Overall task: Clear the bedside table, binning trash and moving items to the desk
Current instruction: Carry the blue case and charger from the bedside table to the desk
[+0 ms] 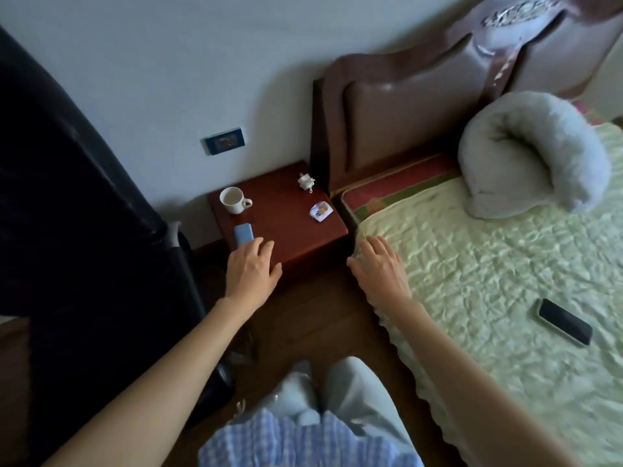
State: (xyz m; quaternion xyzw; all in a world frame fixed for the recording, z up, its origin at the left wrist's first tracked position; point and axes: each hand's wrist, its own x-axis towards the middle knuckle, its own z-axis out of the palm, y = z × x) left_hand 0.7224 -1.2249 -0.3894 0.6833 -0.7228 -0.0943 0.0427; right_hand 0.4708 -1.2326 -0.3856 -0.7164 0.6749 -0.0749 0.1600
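The reddish-brown bedside table [286, 227] stands against the wall beside the bed. On it are a white mug [233, 199] at the back left, a light blue case [243, 234] at the front left, a white charger with its cable [306, 182] at the back right, and a small crumpled wrapper [320, 211] at the right. My left hand [252, 268] hovers open over the table's front left corner, fingertips just short of the blue case. My right hand [379, 264] is open, fingers spread, at the corner of the bed, holding nothing.
The bed [488, 281] with a pale green quilt fills the right side; a black phone [564, 321] and a grey pillow [536, 156] lie on it. A large dark object [67, 214] stands to the left. Wooden floor [320, 321] lies between me and the table.
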